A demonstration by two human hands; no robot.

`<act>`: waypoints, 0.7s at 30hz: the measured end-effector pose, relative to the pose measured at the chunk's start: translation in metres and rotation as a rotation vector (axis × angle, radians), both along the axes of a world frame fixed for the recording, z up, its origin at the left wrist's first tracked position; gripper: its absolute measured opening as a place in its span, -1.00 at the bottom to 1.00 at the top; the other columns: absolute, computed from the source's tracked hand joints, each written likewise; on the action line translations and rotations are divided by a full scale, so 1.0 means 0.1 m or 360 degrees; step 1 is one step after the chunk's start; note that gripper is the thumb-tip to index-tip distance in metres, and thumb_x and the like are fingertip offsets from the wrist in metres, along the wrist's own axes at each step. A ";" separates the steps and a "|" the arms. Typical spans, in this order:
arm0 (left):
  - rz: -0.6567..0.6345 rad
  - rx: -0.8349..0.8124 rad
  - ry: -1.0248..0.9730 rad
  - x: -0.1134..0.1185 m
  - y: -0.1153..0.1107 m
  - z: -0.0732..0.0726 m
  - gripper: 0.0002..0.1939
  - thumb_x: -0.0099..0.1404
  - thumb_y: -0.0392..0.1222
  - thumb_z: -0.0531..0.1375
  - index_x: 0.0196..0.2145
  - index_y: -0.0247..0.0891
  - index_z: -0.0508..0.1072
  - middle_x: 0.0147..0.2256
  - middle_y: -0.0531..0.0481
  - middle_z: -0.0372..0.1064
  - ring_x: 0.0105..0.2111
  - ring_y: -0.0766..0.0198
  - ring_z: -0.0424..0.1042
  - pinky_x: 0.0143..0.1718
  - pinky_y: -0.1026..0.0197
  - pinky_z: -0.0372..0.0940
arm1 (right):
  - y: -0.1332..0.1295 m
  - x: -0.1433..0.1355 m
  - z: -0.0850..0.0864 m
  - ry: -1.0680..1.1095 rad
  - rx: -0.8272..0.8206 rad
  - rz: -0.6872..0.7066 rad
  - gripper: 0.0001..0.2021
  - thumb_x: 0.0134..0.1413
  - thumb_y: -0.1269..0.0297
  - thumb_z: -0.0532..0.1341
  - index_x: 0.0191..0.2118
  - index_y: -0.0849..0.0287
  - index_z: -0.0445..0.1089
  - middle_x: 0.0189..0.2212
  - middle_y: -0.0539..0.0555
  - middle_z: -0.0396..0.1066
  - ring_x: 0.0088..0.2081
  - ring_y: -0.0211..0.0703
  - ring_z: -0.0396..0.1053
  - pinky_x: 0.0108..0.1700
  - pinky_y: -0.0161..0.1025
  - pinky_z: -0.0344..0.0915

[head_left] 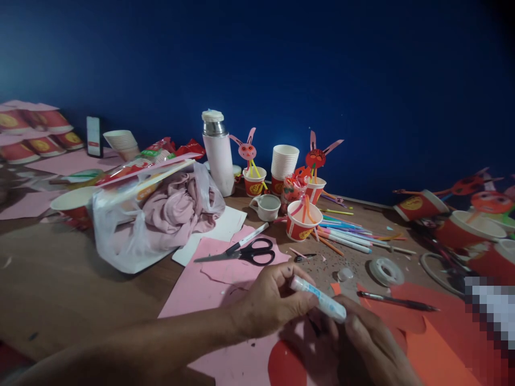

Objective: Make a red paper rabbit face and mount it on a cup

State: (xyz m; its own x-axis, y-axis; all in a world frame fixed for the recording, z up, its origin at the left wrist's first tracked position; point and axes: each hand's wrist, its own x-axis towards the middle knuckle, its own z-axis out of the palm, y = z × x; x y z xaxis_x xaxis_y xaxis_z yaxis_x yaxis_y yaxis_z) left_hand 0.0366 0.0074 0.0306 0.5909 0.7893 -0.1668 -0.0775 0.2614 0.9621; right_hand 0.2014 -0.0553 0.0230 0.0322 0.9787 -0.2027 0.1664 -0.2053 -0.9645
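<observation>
A white glue stick (322, 301) with blue print is held at a slant above the pink paper (193, 316). My left hand (269, 303) grips its upper part between thumb and fingers. My right hand (370, 335) is closed around its lower right end, with some of its fingers hidden. A small clear cap (345, 275) lies on the table beyond my hands. Under them, a rounded red paper piece (286, 365) rests on the pink sheet. Black-handled scissors (257, 252) and a white marker (251, 237) lie on the sheet's far part.
To the left sits a plastic bag (116, 241) with pink cloth. Behind stand a white thermos (218, 161) and paper cups (300, 228), some holding paper rabbit-like figures (316, 157). Markers (346, 238), tape (386, 272), a pen (396, 301) and orange paper (434, 348) lie right.
</observation>
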 end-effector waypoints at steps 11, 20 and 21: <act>-0.0007 0.0095 -0.0053 0.01 -0.05 -0.04 -0.75 0.03 -0.15 0.26 -0.42 -0.32 0.28 -0.58 0.16 0.16 -0.61 0.50 0.10 -0.60 0.41 0.01 | 0.00 0.04 -0.11 0.0247 -0.0460 0.0034 -0.45 -0.07 -0.31 0.02 -0.62 0.14 0.15 -0.75 -0.12 -0.02 -0.70 -0.35 -0.03 -0.66 -0.37 -0.01; -0.0012 0.0084 0.0010 0.00 -0.04 -0.02 -0.81 0.06 -0.22 0.22 -0.39 -0.32 0.28 -0.59 0.18 0.13 -0.61 0.50 0.10 -0.59 0.41 0.04 | -0.01 -0.02 -0.01 0.0336 -0.0461 -0.0019 -0.48 -0.11 -0.25 0.13 -0.64 0.16 0.14 -0.73 -0.14 -0.04 -0.70 -0.41 -0.10 -0.65 -0.40 -0.13; -0.0020 0.0094 0.0002 -0.01 -0.05 -0.02 -0.81 0.06 -0.22 0.22 -0.39 -0.31 0.28 -0.59 0.19 0.12 -0.61 0.50 0.09 -0.59 0.41 0.03 | 0.00 -0.02 -0.02 0.0420 -0.0560 0.0005 -0.47 -0.10 -0.26 0.11 -0.64 0.15 0.11 -0.74 -0.17 -0.09 -0.71 -0.43 -0.16 -0.66 -0.40 -0.18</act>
